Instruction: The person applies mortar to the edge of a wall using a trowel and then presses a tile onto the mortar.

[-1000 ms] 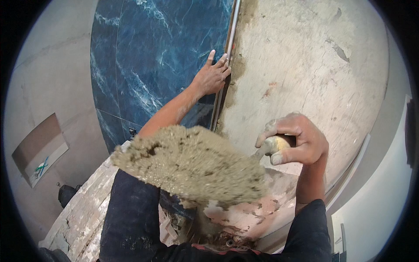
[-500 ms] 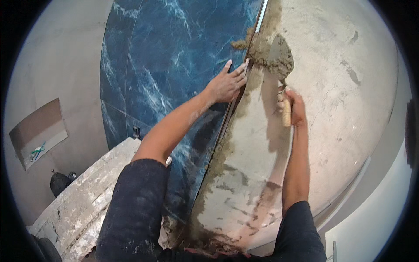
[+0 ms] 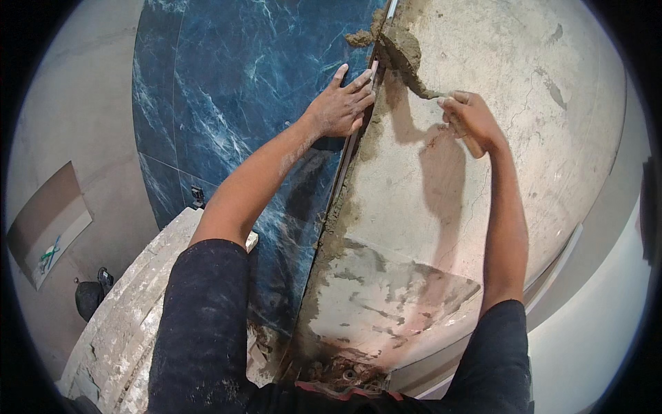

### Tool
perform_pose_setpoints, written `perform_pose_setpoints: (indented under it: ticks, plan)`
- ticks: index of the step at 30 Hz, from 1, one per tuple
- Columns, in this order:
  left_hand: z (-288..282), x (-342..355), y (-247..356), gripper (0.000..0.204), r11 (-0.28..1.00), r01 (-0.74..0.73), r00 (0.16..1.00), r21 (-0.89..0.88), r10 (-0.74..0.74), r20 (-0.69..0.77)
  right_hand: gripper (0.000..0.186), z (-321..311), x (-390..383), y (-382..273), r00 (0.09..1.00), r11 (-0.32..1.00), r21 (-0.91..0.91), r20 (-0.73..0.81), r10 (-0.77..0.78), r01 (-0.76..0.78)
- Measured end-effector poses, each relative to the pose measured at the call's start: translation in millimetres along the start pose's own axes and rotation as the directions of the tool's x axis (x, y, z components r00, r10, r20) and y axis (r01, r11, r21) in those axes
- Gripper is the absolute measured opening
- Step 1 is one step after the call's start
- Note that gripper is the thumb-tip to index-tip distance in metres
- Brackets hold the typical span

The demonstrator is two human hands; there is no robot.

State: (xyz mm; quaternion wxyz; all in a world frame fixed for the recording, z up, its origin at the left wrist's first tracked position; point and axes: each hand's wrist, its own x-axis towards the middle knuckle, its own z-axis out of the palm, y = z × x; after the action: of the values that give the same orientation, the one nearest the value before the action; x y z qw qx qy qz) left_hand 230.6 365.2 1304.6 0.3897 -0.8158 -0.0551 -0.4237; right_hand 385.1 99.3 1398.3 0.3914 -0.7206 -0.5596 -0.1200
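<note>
My left hand (image 3: 341, 103) lies with its fingers stretched out at the right edge of the blue marbled panel (image 3: 227, 76), the fingertips touching a thin edge strip (image 3: 350, 148). In my right hand (image 3: 472, 121) is a trowel (image 3: 429, 93), held by its light handle, with its blade tilted toward the upper end of the strip. Wet grey-brown mortar (image 3: 401, 48) covers the blade, so little of the metal shows. Another lump of mortar (image 3: 360, 38) sticks out over the panel's edge, just above my left hand.
A pale plastered wall (image 3: 524, 172) stretches to the right of the strip, smeared with mortar lower down. At the lower left are crusted, whitish boards (image 3: 138, 303). A wall recess (image 3: 52, 224) holds small green and blue items. A dark round object (image 3: 88, 298) sits below it.
My right hand has turned the trowel so its loaded blade tilts toward the strip, and the wrist has swung outward. My left hand keeps its place on the edge while the whole view shifts.
</note>
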Motion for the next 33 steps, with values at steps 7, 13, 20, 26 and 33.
perform_pose_setpoints:
  ticks: [7,13,20,26,33]
  plan:
    - [-1.1,1.5,3.2,0.057,1.0,0.001,1.0,-0.001,-0.001,-0.016,0.026,-43.6,-17.8,-50.9,0.994,0.93,-0.36,-0.1,0.039,-0.073]
    - [2.8,2.4,1.3,0.056,0.999,-0.007,0.998,-0.033,0.005,-0.056,0.035,-78.1,-18.5,-76.6,0.957,0.674,-0.729,-0.096,-0.274,0.12]
    - [5.3,3.7,1.2,0.056,1.0,0.002,0.999,-0.024,-0.003,-0.039,0.029,-95.4,-42.4,-118.5,0.932,0.91,-0.203,0.117,-0.343,0.361]
    - [6.0,3.3,1.1,0.056,0.999,-0.015,0.999,-0.033,0.015,-0.029,0.047,-75.3,-37.8,-121.5,0.708,0.595,0.597,0.064,-0.704,0.538]
    - [8.7,1.0,2.9,0.054,0.996,-0.012,0.998,-0.086,0.006,-0.07,0.042,-4.5,62.1,-17.2,0.978,0.545,0.838,0.122,-0.171,-0.009]
